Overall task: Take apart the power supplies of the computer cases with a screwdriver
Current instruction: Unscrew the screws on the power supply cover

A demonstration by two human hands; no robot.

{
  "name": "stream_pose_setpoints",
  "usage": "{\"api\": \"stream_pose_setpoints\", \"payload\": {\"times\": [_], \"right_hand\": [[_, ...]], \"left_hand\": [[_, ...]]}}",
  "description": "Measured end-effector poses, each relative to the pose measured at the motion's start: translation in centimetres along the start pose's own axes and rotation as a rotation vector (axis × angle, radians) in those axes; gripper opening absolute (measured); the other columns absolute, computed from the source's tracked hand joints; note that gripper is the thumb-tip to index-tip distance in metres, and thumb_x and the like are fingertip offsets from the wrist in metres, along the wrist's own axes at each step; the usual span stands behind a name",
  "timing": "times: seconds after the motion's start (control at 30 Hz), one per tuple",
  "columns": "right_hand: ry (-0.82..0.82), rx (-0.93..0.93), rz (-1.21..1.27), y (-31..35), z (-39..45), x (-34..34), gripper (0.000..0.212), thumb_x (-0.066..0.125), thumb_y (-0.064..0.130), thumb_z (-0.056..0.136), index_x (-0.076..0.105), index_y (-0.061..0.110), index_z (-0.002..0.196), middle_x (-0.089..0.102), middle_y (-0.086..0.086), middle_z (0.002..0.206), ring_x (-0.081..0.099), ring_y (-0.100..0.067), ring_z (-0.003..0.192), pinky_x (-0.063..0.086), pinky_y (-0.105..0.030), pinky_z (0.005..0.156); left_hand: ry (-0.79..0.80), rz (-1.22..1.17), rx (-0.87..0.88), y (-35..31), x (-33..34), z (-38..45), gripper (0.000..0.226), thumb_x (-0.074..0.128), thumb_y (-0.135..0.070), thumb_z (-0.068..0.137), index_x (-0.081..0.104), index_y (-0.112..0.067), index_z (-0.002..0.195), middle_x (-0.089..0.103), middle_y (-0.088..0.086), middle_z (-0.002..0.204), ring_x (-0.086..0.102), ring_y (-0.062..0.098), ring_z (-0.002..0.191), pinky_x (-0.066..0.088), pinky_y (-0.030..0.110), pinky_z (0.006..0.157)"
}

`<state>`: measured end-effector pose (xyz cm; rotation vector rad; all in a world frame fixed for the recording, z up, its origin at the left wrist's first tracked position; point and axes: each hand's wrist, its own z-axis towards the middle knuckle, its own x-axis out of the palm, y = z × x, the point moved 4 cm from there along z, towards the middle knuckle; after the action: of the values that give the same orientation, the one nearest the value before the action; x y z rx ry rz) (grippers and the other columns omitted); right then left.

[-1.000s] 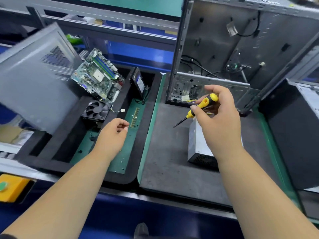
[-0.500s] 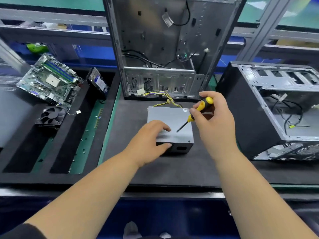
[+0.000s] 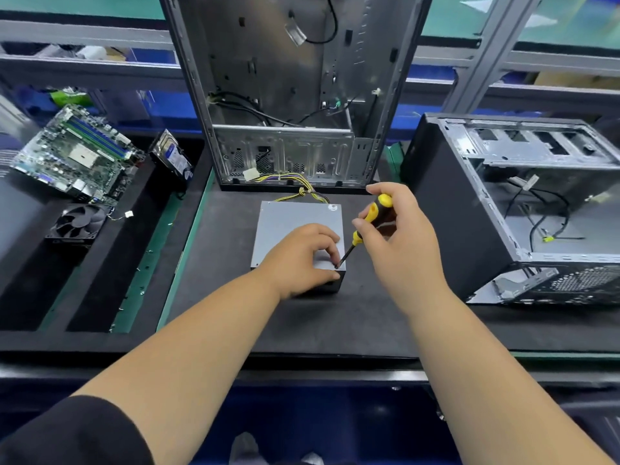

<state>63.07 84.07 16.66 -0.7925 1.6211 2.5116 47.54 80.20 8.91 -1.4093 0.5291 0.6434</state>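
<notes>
Left hand (image 3: 302,256) gripping power supply (image 3: 295,226) corner, right hand (image 3: 399,243) grasping tilted screwdriver (image 3: 365,226), tip on top.

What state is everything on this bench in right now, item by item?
Power supply: out of the case, flat on the mat, lid on.
Screwdriver: gripped, tip at the lid's near right corner.
Right hand: holds the screwdriver.
Left hand: on the power supply, fingers curled at the tip.
Upright case: open, gutted.
Case on its side: open.
Motherboard: removed, tilted.
Fan: loose.
</notes>
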Motion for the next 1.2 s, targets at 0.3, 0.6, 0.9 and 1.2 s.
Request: {"api": "stream_pose_setpoints", "payload": {"times": [0.3,0.6,0.9,1.2], "right_hand": [[0.088,-0.063,-0.042,0.6,0.2,0.1,0.037,0.068,0.009,0.091,0.053,0.03,0.118,0.062,0.011,0.092,0.062,-0.012,0.088,0.053,-0.036,0.081],[0.283,-0.09,-0.148,1.4,1.0,0.0,0.042,0.06,0.001,0.093,0.051,0.029,0.123,0.058,0.012,0.103,0.055,-0.003,0.094,0.046,-0.016,0.083],[0.202,-0.166,-0.163,1.7,1.8,-0.2,0.027,0.077,0.016,0.086,0.067,0.022,0.109,0.051,0.013,0.096,0.054,-0.001,0.088,0.04,-0.008,0.077],[0.125,-0.069,-0.129,1.6,1.7,-0.4,0.031,0.082,0.012,0.076,0.057,0.025,0.089,0.058,0.011,0.083,0.061,-0.014,0.078,0.054,-0.041,0.074]], "left_hand": [[-0.021,-0.045,-0.007,0.1,0.0,0.5,0.037,0.088,-0.015,0.069,0.062,-0.041,0.072,0.055,-0.017,0.113,0.053,0.007,0.114,0.04,0.029,0.105],[-0.032,-0.062,-0.023,0.2,0.2,0.4,0.03,0.088,-0.02,0.07,0.064,-0.038,0.07,0.055,-0.02,0.11,0.054,0.008,0.113,0.042,0.036,0.104],[-0.015,-0.008,-0.005,0.3,0.1,0.8,0.024,0.088,-0.024,0.072,0.066,-0.034,0.073,0.05,-0.027,0.101,0.052,0.007,0.11,0.042,0.033,0.103],[-0.023,-0.006,-0.002,0.6,0.2,0.8,0.034,0.088,-0.023,0.071,0.061,-0.044,0.069,0.05,-0.029,0.104,0.051,0.006,0.114,0.041,0.03,0.103]]}}
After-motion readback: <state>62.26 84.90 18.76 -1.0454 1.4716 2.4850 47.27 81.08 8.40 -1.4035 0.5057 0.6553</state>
